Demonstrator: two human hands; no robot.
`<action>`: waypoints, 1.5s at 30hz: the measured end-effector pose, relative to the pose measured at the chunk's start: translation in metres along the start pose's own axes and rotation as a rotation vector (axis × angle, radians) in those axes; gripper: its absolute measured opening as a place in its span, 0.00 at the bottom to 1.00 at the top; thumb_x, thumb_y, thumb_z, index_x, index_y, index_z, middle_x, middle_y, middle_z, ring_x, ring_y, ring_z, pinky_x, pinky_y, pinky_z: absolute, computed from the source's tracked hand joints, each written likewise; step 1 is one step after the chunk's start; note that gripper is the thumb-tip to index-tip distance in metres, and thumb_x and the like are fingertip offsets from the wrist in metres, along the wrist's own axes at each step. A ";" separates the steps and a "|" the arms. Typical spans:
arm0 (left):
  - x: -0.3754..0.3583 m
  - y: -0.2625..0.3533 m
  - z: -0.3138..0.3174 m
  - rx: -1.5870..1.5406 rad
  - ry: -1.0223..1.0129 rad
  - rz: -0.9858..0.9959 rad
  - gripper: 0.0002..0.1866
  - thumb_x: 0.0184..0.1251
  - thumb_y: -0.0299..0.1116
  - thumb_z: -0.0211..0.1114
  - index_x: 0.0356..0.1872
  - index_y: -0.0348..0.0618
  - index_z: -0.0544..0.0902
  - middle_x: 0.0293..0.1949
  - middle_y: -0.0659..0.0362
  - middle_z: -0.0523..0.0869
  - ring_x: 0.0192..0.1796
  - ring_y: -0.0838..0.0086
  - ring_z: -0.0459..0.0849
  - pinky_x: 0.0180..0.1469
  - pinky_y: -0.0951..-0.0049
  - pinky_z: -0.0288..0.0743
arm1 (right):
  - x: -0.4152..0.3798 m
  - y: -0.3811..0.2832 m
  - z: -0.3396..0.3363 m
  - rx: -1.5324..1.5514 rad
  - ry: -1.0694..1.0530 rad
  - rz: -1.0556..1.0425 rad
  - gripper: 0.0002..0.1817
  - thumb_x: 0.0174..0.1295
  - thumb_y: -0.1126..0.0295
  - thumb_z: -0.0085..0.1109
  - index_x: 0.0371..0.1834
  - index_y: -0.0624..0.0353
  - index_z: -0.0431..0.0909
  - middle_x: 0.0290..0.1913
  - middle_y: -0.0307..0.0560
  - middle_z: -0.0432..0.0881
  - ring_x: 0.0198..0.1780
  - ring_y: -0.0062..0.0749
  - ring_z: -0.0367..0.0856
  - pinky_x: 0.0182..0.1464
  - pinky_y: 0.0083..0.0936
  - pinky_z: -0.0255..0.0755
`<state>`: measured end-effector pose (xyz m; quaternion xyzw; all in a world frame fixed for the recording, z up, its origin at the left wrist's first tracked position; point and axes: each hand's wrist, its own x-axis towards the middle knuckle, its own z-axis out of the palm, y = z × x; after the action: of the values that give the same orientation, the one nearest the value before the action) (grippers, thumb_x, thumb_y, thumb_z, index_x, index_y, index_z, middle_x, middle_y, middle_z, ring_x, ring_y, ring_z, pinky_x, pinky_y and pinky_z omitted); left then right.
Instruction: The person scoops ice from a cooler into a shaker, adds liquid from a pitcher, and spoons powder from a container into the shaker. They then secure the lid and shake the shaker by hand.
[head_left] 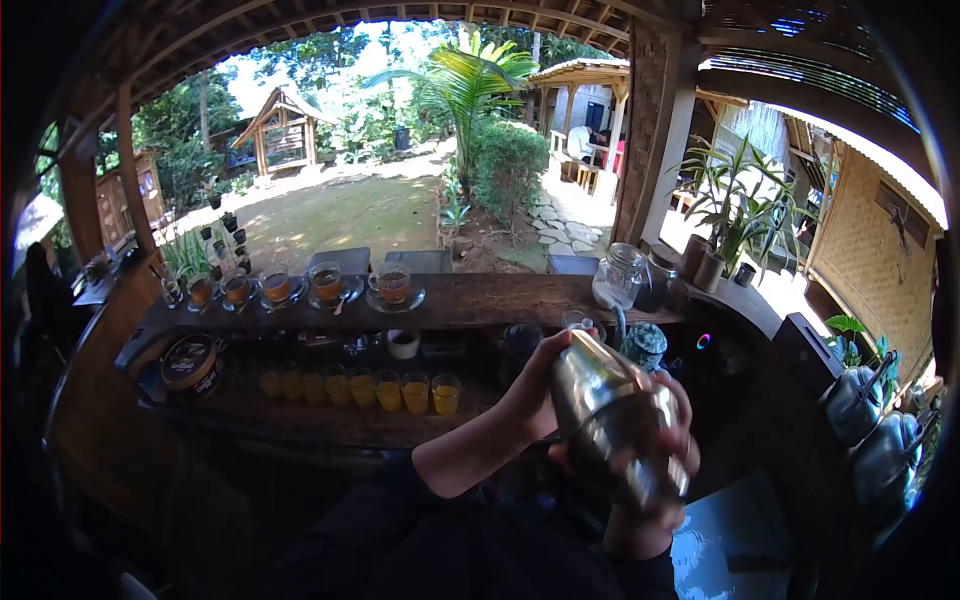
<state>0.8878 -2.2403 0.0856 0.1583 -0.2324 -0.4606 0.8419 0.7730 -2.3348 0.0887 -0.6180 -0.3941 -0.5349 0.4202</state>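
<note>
A shiny metal cocktail shaker is tilted in front of me, above the dark counter area. Around its upper end my left hand is closed, with the thumb close to the narrow tip. My right hand wraps the lower, wider end from the right, its fingers blurred by motion. Just behind the shaker stand a speckled teal enamel container and a clear glass jar, the container partly hidden by it. What the shaker contains cannot be seen.
Several glasses of yellow drink line the lower shelf. Glass cups of brown drink on saucers stand along the wooden counter. A round box sits at left, a white cup mid-shelf, potted plants and metal kettles at right.
</note>
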 end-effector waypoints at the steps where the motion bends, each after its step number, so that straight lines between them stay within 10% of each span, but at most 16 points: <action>1: -0.003 0.004 0.003 0.079 -0.123 0.067 0.31 0.58 0.52 0.63 0.59 0.48 0.68 0.50 0.55 0.77 0.54 0.64 0.77 0.59 0.61 0.69 | -0.003 -0.012 0.001 0.010 0.004 0.003 0.31 0.53 0.50 0.64 0.58 0.39 0.64 0.62 0.65 0.56 0.65 0.58 0.59 0.61 0.52 0.64; 4: -0.013 0.004 0.019 0.228 -0.050 0.154 0.34 0.58 0.55 0.62 0.61 0.46 0.66 0.51 0.54 0.77 0.55 0.65 0.76 0.59 0.60 0.69 | -0.009 -0.032 0.004 0.455 0.136 0.411 0.17 0.61 0.58 0.53 0.53 0.24 0.68 0.63 0.51 0.57 0.66 0.60 0.57 0.61 0.58 0.63; 6: 0.009 -0.006 -0.016 0.052 0.096 0.052 0.31 0.60 0.54 0.60 0.59 0.47 0.67 0.51 0.52 0.76 0.50 0.63 0.79 0.50 0.61 0.77 | -0.001 0.030 -0.011 -0.388 0.089 -0.161 0.46 0.40 0.66 0.76 0.60 0.23 0.56 0.63 0.46 0.58 0.64 0.53 0.62 0.59 0.55 0.67; 8: 0.016 -0.009 -0.042 0.019 0.458 -0.090 0.29 0.61 0.53 0.60 0.57 0.45 0.71 0.50 0.57 0.78 0.50 0.68 0.81 0.48 0.62 0.78 | -0.011 0.060 -0.014 -0.294 0.262 0.355 0.59 0.27 0.70 0.83 0.62 0.23 0.49 0.62 0.48 0.60 0.64 0.49 0.62 0.58 0.51 0.70; 11: 0.005 0.000 -0.026 0.077 0.318 -0.160 0.32 0.60 0.57 0.60 0.59 0.49 0.69 0.52 0.57 0.76 0.55 0.69 0.76 0.54 0.64 0.76 | -0.005 0.044 -0.006 -0.390 0.306 0.038 0.57 0.34 0.56 0.80 0.65 0.43 0.45 0.63 0.56 0.59 0.60 0.45 0.66 0.62 0.41 0.64; 16: -0.022 0.018 0.018 0.286 -0.114 0.103 0.39 0.57 0.58 0.62 0.65 0.51 0.60 0.57 0.58 0.71 0.57 0.67 0.74 0.57 0.64 0.70 | -0.019 0.004 0.019 -0.165 0.234 0.107 0.56 0.38 0.52 0.77 0.66 0.40 0.44 0.64 0.48 0.58 0.64 0.51 0.62 0.64 0.46 0.62; 21: -0.003 0.016 -0.086 0.136 0.303 -0.150 0.33 0.61 0.62 0.56 0.58 0.47 0.71 0.52 0.59 0.79 0.55 0.74 0.77 0.56 0.73 0.72 | -0.023 0.068 0.027 -0.529 0.174 0.037 0.53 0.37 0.62 0.80 0.63 0.43 0.47 0.62 0.60 0.59 0.59 0.53 0.68 0.56 0.44 0.71; 25: -0.032 0.042 -0.055 0.098 0.095 -0.059 0.31 0.60 0.56 0.60 0.59 0.49 0.69 0.54 0.54 0.77 0.57 0.64 0.76 0.57 0.60 0.71 | -0.038 0.048 0.062 -0.355 0.147 0.060 0.47 0.42 0.58 0.76 0.63 0.39 0.50 0.63 0.61 0.57 0.63 0.54 0.63 0.59 0.46 0.66; 28: -0.050 0.071 -0.031 0.269 -0.212 0.123 0.31 0.61 0.52 0.61 0.61 0.48 0.65 0.54 0.49 0.75 0.59 0.57 0.73 0.59 0.56 0.70 | -0.010 -0.044 0.083 0.806 0.411 0.863 0.53 0.40 0.57 0.74 0.69 0.26 0.47 0.66 0.39 0.56 0.68 0.51 0.54 0.61 0.44 0.68; 30: -0.049 0.083 -0.033 0.268 -0.093 0.079 0.31 0.62 0.53 0.59 0.61 0.49 0.64 0.55 0.51 0.74 0.57 0.60 0.74 0.58 0.56 0.69 | -0.041 0.001 0.109 0.261 0.604 0.750 0.53 0.39 0.56 0.76 0.68 0.45 0.50 0.67 0.43 0.56 0.69 0.49 0.53 0.67 0.44 0.61; 32: -0.040 0.096 -0.053 0.227 0.055 -0.062 0.31 0.63 0.57 0.56 0.61 0.50 0.66 0.54 0.56 0.75 0.57 0.65 0.75 0.59 0.57 0.68 | -0.004 0.054 0.097 -0.549 0.104 0.023 0.57 0.37 0.62 0.78 0.67 0.46 0.44 0.67 0.52 0.56 0.66 0.47 0.59 0.68 0.43 0.57; 34: -0.034 0.097 -0.080 0.201 0.497 -0.166 0.30 0.64 0.59 0.53 0.59 0.51 0.69 0.55 0.61 0.76 0.56 0.70 0.76 0.58 0.62 0.67 | -0.004 0.088 0.104 -0.513 0.232 0.222 0.55 0.34 0.69 0.80 0.63 0.48 0.46 0.63 0.58 0.60 0.63 0.47 0.62 0.61 0.42 0.65; 38: -0.075 0.115 -0.047 0.128 0.082 0.024 0.30 0.61 0.53 0.60 0.60 0.53 0.66 0.55 0.53 0.73 0.60 0.64 0.71 0.61 0.59 0.67 | 0.020 0.036 0.132 -0.508 0.036 -0.180 0.56 0.40 0.58 0.77 0.67 0.48 0.43 0.69 0.53 0.52 0.68 0.50 0.57 0.66 0.46 0.60; 42: -0.093 0.136 -0.036 0.208 -0.063 0.094 0.31 0.59 0.53 0.63 0.59 0.48 0.67 0.52 0.54 0.75 0.57 0.64 0.73 0.59 0.60 0.68 | -0.059 0.026 0.133 0.740 0.273 0.467 0.52 0.44 0.59 0.73 0.70 0.47 0.47 0.71 0.40 0.49 0.71 0.51 0.49 0.63 0.53 0.65; 44: -0.074 0.140 -0.076 0.110 0.037 -0.069 0.31 0.58 0.56 0.62 0.57 0.47 0.69 0.50 0.57 0.77 0.55 0.68 0.75 0.58 0.60 0.69 | 0.008 0.053 0.151 -0.996 -0.101 -0.051 0.53 0.41 0.61 0.74 0.68 0.50 0.45 0.66 0.53 0.55 0.66 0.47 0.58 0.66 0.42 0.60; 45: -0.075 0.141 -0.083 0.108 0.439 -0.143 0.28 0.60 0.56 0.60 0.55 0.49 0.70 0.51 0.59 0.77 0.56 0.70 0.75 0.58 0.61 0.70 | 0.005 0.073 0.159 -0.836 0.088 0.113 0.50 0.44 0.52 0.70 0.67 0.48 0.48 0.64 0.55 0.58 0.64 0.49 0.61 0.65 0.43 0.59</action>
<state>0.9961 -2.0979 0.0652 0.3155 -0.0563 -0.4603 0.8279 0.8942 -2.2098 0.0746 -0.7326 -0.0905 -0.6505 0.1787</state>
